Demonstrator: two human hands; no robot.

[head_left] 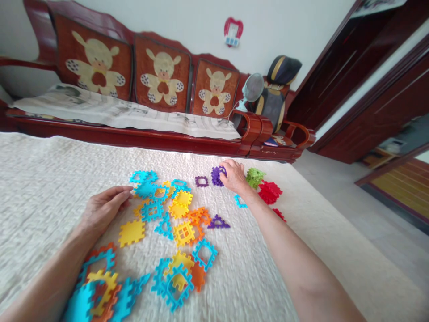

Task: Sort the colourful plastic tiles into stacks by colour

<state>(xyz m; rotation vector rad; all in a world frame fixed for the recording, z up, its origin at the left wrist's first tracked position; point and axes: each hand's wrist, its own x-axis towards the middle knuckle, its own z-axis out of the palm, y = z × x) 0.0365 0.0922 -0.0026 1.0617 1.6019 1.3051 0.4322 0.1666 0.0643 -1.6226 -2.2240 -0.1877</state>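
My right hand [233, 175] reaches to the far side of the white cover, its fingers curled round the edge of a small pile of purple interlocking plastic tiles [217, 176]. A purple square frame tile [201, 181] lies just left of that pile. My left hand [109, 205] rests at the left edge of a mixed heap, thumb and fingers pressed together; whether anything is between them is hidden. Beside its fingertips lie blue tiles [152, 210] and yellow tiles [178, 210]. A purple triangle tile [219, 222] sits right of the orange tiles [199, 216].
Green tiles [255, 177] and red tiles [270, 192] are piled beyond my right forearm, near a blue frame tile [240, 201]. More mixed tiles [177, 286] lie close to me. Behind the quilted white cover [50, 179] stands a wooden sofa [134, 138].
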